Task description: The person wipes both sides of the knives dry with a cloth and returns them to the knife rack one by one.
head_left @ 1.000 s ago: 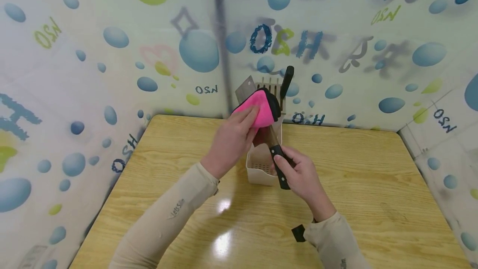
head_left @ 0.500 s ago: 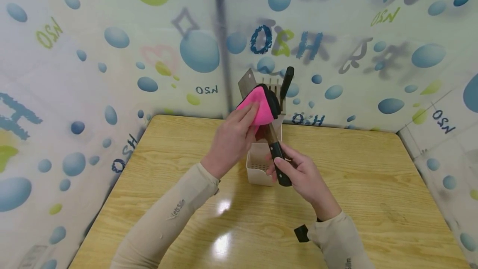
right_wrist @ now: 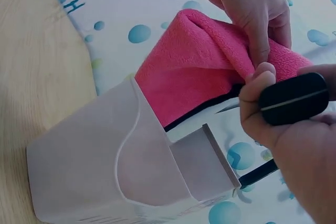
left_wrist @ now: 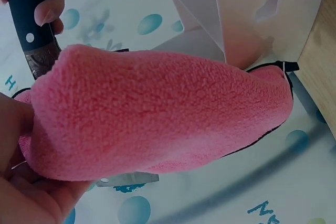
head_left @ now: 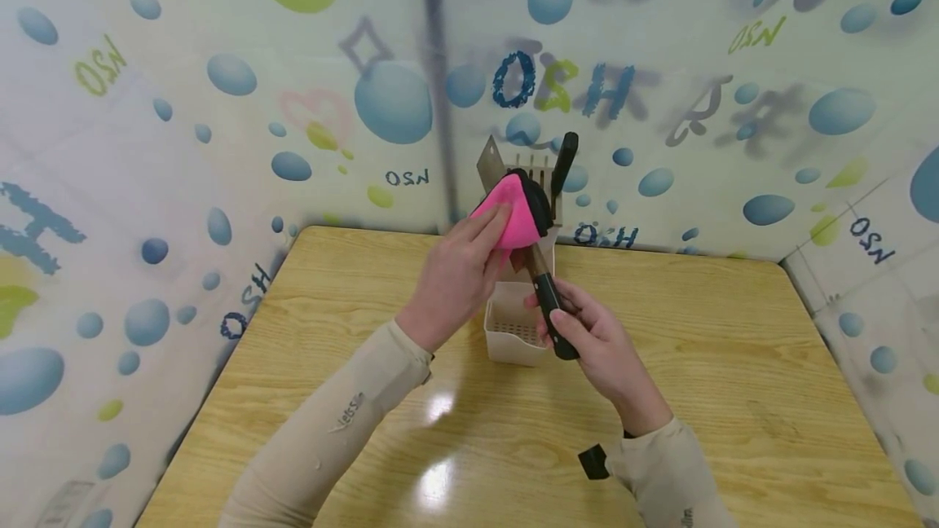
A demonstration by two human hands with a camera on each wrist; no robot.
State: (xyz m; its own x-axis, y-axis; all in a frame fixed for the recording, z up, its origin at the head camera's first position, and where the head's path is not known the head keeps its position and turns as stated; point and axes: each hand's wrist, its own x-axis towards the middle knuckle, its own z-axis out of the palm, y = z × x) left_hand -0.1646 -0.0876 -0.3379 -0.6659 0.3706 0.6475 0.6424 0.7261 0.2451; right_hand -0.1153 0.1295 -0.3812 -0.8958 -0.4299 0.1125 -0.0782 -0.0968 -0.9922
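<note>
My right hand (head_left: 605,349) grips the black handle (head_left: 555,316) of a cleaver, held tilted over the table. The cleaver's blade (head_left: 489,165) shows its holed end beyond a pink cloth (head_left: 519,214) with a black edge. My left hand (head_left: 455,271) holds this cloth folded over the blade, hiding most of it. In the left wrist view the fuzzy cloth (left_wrist: 157,108) fills the middle, with a bit of blade (left_wrist: 131,179) below it. The right wrist view has the handle's butt (right_wrist: 294,98) in my right hand.
A pale knife holder (head_left: 513,345) with a perforated bottom stands just below the hands, near the back wall. Another black-handled knife (head_left: 565,161) stands in its slotted rear part. Patterned walls (head_left: 660,104) rise behind the wooden table (head_left: 734,365).
The cleaver has shifted and turned slightly: its holed end moved right, and the handle's butt swung up and right with my right hand. My left hand and the cloth moved only a little.
</note>
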